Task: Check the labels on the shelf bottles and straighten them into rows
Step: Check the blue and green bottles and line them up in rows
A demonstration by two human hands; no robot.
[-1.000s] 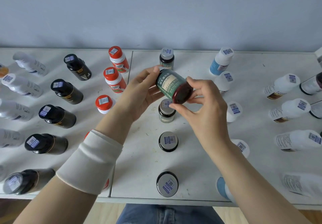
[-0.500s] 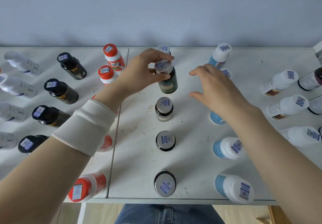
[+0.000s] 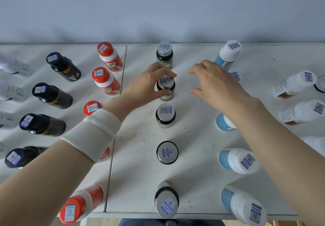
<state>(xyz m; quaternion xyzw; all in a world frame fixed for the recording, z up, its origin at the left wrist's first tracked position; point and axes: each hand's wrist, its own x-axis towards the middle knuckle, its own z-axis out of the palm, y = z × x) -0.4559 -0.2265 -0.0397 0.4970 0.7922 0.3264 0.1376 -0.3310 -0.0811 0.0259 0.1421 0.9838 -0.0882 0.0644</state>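
1. The left hand (image 3: 146, 85) pinches the green bottle (image 3: 169, 95) at the neck, with the forefinger across the cap and the thumb below it. The high grip is judged to suit seating or turning the bottle without covering its label.
2. The green bottle stands upright on the table (image 3: 140, 173), second from the back in the centre column and in line with its fellows.
3. The right hand (image 3: 216, 85) is loosely spread and holds nothing. It hovers to the right of the bottle, apart from it, and is judged free to steady the bottle or reach for another.
4. The back bottle (image 3: 164, 55) stands just behind the left fingertips. Three more dark bottles (image 3: 165, 115) stand in front, with their stickered caps upward.
5. Red bottles (image 3: 107, 81) form the column to the left and blue bottles (image 3: 228, 55) the column to the right. Like is kept with like, probably for ease of checking.
6. Risk: the back bottle is close enough to be knocked when the left hand comes away.
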